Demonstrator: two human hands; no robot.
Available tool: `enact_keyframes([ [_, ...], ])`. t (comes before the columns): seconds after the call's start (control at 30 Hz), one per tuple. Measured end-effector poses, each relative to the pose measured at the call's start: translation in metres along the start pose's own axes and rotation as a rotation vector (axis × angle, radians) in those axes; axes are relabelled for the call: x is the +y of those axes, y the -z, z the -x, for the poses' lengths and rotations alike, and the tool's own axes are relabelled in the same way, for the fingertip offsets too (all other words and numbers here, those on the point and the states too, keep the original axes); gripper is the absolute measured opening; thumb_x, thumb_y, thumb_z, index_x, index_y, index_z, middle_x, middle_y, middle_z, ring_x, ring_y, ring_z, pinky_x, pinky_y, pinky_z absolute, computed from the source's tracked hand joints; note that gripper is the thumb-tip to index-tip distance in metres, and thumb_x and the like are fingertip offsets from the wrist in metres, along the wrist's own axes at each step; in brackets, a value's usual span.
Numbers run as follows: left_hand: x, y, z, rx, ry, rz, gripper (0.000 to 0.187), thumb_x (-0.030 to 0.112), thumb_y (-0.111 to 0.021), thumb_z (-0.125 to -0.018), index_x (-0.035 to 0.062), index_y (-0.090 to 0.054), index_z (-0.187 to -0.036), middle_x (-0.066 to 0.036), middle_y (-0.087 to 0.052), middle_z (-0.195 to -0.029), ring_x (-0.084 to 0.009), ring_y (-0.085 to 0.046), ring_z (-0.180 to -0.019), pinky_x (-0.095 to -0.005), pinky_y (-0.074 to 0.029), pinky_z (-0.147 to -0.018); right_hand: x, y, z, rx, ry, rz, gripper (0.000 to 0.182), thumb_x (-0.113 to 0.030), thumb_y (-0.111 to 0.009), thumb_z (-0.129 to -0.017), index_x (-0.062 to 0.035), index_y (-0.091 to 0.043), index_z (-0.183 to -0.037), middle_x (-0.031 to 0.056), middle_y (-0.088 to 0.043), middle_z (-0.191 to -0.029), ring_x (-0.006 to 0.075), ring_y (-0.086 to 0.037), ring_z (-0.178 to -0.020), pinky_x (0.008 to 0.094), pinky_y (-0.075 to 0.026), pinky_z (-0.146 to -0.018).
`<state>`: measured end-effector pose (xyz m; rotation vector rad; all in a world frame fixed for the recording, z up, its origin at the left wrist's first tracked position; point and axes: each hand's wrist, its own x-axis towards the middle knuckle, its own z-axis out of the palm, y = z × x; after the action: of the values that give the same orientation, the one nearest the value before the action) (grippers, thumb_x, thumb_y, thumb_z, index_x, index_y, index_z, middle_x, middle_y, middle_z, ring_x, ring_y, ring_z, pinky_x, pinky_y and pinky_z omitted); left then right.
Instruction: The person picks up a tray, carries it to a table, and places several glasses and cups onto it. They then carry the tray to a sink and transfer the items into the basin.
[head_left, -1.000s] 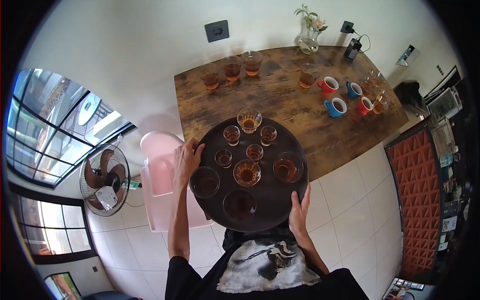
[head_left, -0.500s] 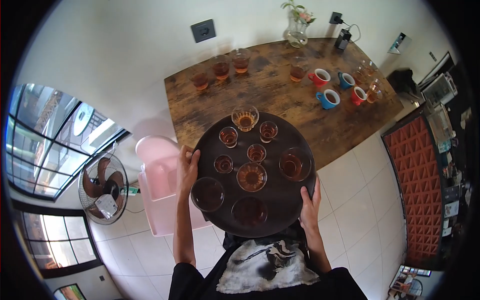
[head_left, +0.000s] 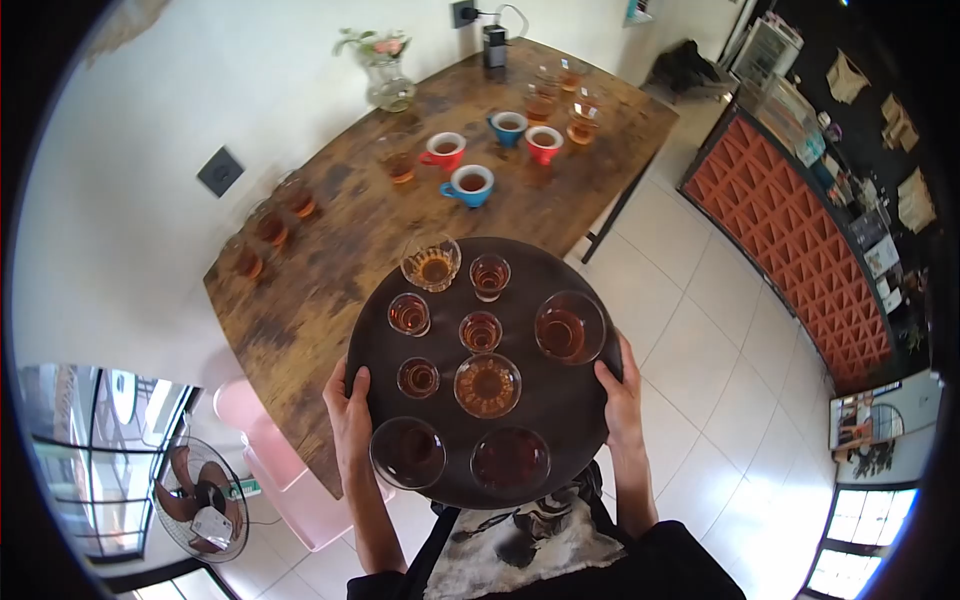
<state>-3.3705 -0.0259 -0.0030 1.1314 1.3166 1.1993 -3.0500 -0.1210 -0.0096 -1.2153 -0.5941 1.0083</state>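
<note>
"What's nearest you?"

"A round tray (head_left: pixel 555 400). My left fingers (head_left: pixel 360 382) grasp its left edge, my right fingers (head_left: pixel 609 380) its right, thumbs on top; opposite grips, I'd judge, to share the weight and keep it level. By its near edge, a wide glass (head_left: pixel 408 453) sits beside a second wide glass (head_left: pixel 510 462)."

"And further across it?"

"A ribbed tumbler (head_left: pixel 487 386), then four small shot glasses (head_left: pixel 480 332) around the middle and left, perhaps grouped there for steadiness. A large glass (head_left: pixel 570 328) stands toward the right edge, maybe as a counterweight, and a fluted bowl-glass (head_left: pixel 431 264) at the far edge."

"Beyond the tray?"

"The wooden counter (head_left: pixel 290 370): three tea glasses (head_left: pixel 269 228) line its wall-side edge near the left corner, and four espresso cups (head_left: pixel 470 187) cluster toward the far end, probably sorted by kind."
</note>
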Motion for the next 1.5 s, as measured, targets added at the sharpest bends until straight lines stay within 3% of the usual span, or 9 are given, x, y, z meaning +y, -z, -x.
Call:
enact_keyframes([
  [0.23, 0.011, -0.149, 0.008, -0.054, -0.025, -0.087, 0.028, 0.006, -0.053, -0.097, -0.0021, -0.057, -0.123, -0.006, -0.066, -0.109, -0.0088, -0.059, -0.098, -0.0225, -0.047, -0.084, -0.044, 0.117, -0.034, 0.136, 0.103, 0.102, 0.055, 0.008, -0.048, -0.09, 0.0009, -0.039, -0.143, 0.0131, -0.05, -0.138, 0.0215, -0.045, -0.129, 0.0323, -0.032, -0.109],
  [0.27, 0.002, -0.169, 0.006, -0.136, -0.006, 0.041, 0.028, 0.005, -0.052, -0.097, -0.0018, -0.057, -0.124, -0.006, -0.066, -0.109, -0.0095, -0.059, -0.098, -0.023, -0.046, -0.085, -0.049, 0.137, -0.038, 0.135, 0.135, 0.138, 0.055, 0.008, -0.048, -0.089, 0.0009, -0.039, -0.143, 0.0131, -0.05, -0.137, 0.0216, -0.045, -0.129, 0.0324, -0.032, -0.109],
  [0.43, -0.015, -0.271, 0.009, -0.261, 0.116, 0.208, 0.032, 0.002, -0.052, -0.095, -0.0025, -0.055, -0.126, -0.007, -0.066, -0.112, -0.0132, -0.061, -0.101, -0.0252, -0.045, -0.09, -0.082, 0.22, -0.065, 0.25, 0.108, 0.206, 0.055, 0.009, -0.048, -0.088, 0.0008, -0.041, -0.142, 0.014, -0.052, -0.136, 0.0219, -0.047, -0.129, 0.0326, -0.033, -0.109],
  [0.57, -0.031, -0.342, -0.007, -0.278, 0.103, 0.151, 0.033, 0.002, -0.053, -0.094, -0.0028, -0.055, -0.127, -0.008, -0.067, -0.112, -0.0144, -0.061, -0.102, -0.0261, -0.044, -0.092, -0.101, 0.27, -0.094, 0.297, 0.083, 0.148, 0.056, 0.009, -0.048, -0.085, 0.001, -0.042, -0.14, 0.0144, -0.053, -0.134, 0.0226, -0.048, -0.127, 0.0332, -0.035, -0.107],
  [0.63, -0.029, -0.373, -0.019, -0.386, 0.065, 0.034, 0.036, 0.0, -0.053, -0.093, -0.0034, -0.054, -0.129, -0.009, -0.066, -0.114, -0.015, -0.06, -0.104, -0.0266, -0.044, -0.093, -0.104, 0.29, -0.109, 0.334, 0.08, 0.145, 0.056, 0.009, -0.048, -0.085, 0.001, -0.042, -0.14, 0.0144, -0.053, -0.134, 0.023, -0.048, -0.127, 0.0334, -0.036, -0.107],
  [0.73, -0.035, -0.426, -0.042, -0.414, 0.152, 0.133, 0.036, -0.001, -0.052, -0.093, -0.0039, -0.054, -0.129, -0.01, -0.065, -0.116, -0.0149, -0.059, -0.104, -0.0261, -0.044, -0.093, -0.109, 0.323, -0.141, 0.385, 0.082, 0.154, 0.057, 0.009, -0.049, -0.084, 0.0008, -0.042, -0.14, 0.0146, -0.053, -0.134, 0.0235, -0.048, -0.127, 0.0338, -0.036, -0.107],
  [1.13, 0.002, -0.674, -0.18, -0.571, 0.047, 0.133, 0.034, -0.003, -0.048, -0.093, -0.0043, -0.056, -0.125, -0.009, -0.064, -0.114, -0.0155, -0.058, -0.105, -0.0274, -0.043, -0.094, -0.186, 0.424, -0.352, 0.532, 0.127, 0.297, 0.059, 0.007, -0.053, -0.083, 0.0002, -0.042, -0.14, 0.0137, -0.053, -0.135, 0.0229, -0.048, -0.127, 0.0345, -0.036, -0.107],
  [1.4, 0.036, -0.825, -0.285, -0.594, 0.026, 0.194, 0.033, -0.002, -0.048, -0.093, -0.0059, -0.056, -0.125, -0.01, -0.065, -0.114, -0.0152, -0.059, -0.103, -0.0276, -0.044, -0.092, -0.225, 0.483, -0.513, 0.545, 0.133, 0.132, 0.061, 0.005, -0.055, -0.082, -0.0013, -0.043, -0.141, 0.0131, -0.053, -0.135, 0.0223, -0.047, -0.128, 0.035, -0.035, -0.108],
  [1.5, 0.055, -0.878, -0.307, -0.426, 0.113, 0.055, 0.032, -0.003, -0.047, -0.093, -0.0068, -0.056, -0.124, -0.01, -0.065, -0.113, -0.0152, -0.059, -0.103, -0.0277, -0.043, -0.092, -0.243, 0.504, -0.579, 0.517, 0.128, 0.176, 0.062, 0.005, -0.056, -0.082, -0.0013, -0.043, -0.141, 0.0132, -0.054, -0.135, 0.0227, -0.047, -0.128, 0.0349, -0.035, -0.108],
])
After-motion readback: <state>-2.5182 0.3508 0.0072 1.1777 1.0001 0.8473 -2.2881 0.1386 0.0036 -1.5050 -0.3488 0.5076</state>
